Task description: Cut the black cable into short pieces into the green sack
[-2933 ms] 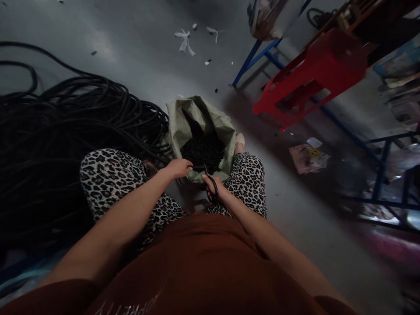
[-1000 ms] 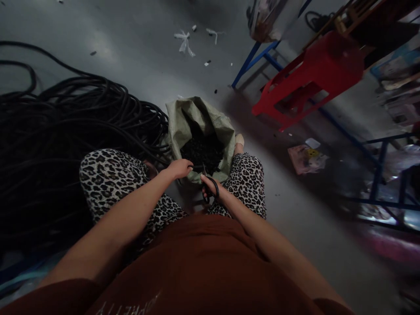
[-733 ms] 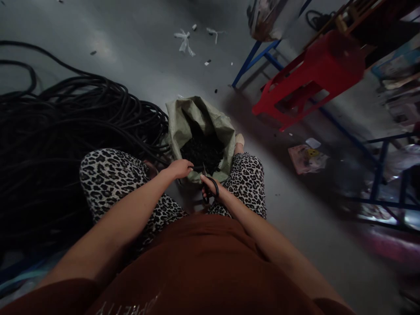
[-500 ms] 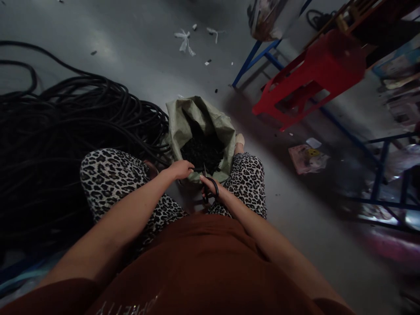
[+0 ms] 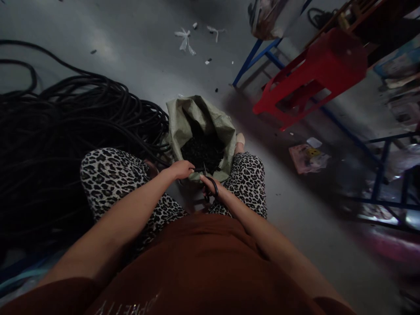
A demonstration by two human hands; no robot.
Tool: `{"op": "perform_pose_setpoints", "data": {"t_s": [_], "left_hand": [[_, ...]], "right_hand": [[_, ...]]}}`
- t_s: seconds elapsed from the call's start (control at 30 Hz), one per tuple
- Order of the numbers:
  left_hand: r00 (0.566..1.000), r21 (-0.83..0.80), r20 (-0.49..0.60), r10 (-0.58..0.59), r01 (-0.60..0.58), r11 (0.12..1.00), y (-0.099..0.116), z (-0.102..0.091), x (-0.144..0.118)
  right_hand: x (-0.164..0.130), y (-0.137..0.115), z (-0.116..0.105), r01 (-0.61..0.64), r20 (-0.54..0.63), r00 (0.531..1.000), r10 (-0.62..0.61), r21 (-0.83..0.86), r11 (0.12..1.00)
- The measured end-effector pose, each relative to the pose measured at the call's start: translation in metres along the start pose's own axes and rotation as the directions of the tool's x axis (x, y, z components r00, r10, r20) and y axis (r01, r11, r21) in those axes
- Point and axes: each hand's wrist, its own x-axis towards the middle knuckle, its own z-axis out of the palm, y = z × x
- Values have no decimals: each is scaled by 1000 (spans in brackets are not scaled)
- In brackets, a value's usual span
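Left hand pinches hose over the sack at 12 o'clock, right hand grips scissors; blades sit close to left fingertips, so a nick seems likely.

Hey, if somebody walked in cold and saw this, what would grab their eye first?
Probably the huge tangle of black hose heaped on the floor at the left, then the bright red plastic stool lying tipped at the upper right. In the middle, between leopard-print knees, an open woven sack holds dark cut pieces; over its mouth the left hand grips a hose end and the right hand holds black scissors.
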Motion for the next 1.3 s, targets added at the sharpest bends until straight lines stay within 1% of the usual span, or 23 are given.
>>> {"op": "perform_pose_setpoints", "data": {"t_s": [0.07, 0.27, 0.37, 0.47, 0.63, 0.83, 1.07, 1.2, 1.3], "left_hand": [[1000, 1, 0, 1, -1, 1000, 0, 0, 0], [1000, -11, -11, -4, 4, 1000, 3, -2, -2], [1000, -16, -24, -2, 2, 1000, 3, -3, -2], [999, 1, -48, -8, 8, 1000, 0, -5, -2], [999, 41, -23, -41, 42, 998, -5, -7, -3], [999, 65, 4, -47, 47, 997, -3, -8, -4], [997, 86, 28, -71, 69, 994, 1, -8, -5], [995, 93, 26, -100, 98, 991, -1, -7, -3], [994, 74, 13, -109, 108, 991, -3, -7, -1]], "right_hand": [[-1, 0, 1, -5, -24, 1000, 5, 15, 1000], [-3, -3, 1, 32, -70, 997, -30, 29, 999], [-4, -4, 0, 34, -84, 996, -32, 18, 999], [-3, -4, -1, 32, -123, 992, -32, -7, 999], [0, -2, -1, 33, -176, 983, -41, -45, 998], [3, 2, -2, 21, -145, 989, -36, -107, 994], [9, 8, -5, 56, -116, 990, -84, -228, 972], [7, 8, -6, 66, -141, 986, -92, -182, 981], [5, 6, -6, 41, -187, 981, -58, -93, 995]]}}
